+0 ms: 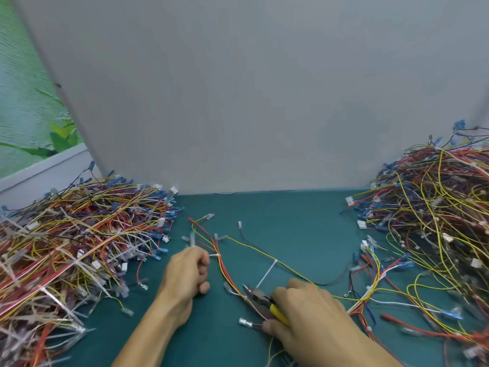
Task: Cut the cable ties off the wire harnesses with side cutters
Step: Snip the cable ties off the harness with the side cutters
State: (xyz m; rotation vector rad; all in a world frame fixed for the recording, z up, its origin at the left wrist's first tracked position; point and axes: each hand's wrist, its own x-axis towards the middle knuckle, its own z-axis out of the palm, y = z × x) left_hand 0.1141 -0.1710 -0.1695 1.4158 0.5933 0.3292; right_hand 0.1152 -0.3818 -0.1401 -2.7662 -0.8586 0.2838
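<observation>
While the harness [225,268] lies loose on the green desk [291,221] between the two hands, the right hand [312,313] has its fingers wrapped round the yellow handles of the side cutters [258,298], nose resting on the wires, jaws looking close to shut. The left hand [185,276] is curled around a white strip [192,238] that sticks up out of the fist. It's blurry, but I'd guess it's a tie.

The next cable tie [267,274] sits on the yellow and black wires just beyond the cutter tip, long tail pointing back toward the cutters. Another small one [215,255] is beside the left knuckles.

Handling-wise I'd say these wires are thin, light and floppy, so they'll slide and spring about unless pinned. The tie itself is stiff nylon. I'd hold the bundle right next to the tie head and nip the band only, since the insulation probably nicks easily.

Around it: a big tangled pile [79,247] on the left, another pile [436,221] on the right whose strays reach under the right wrist, and a grey wall [264,88] behind. Those strays could snag.
</observation>
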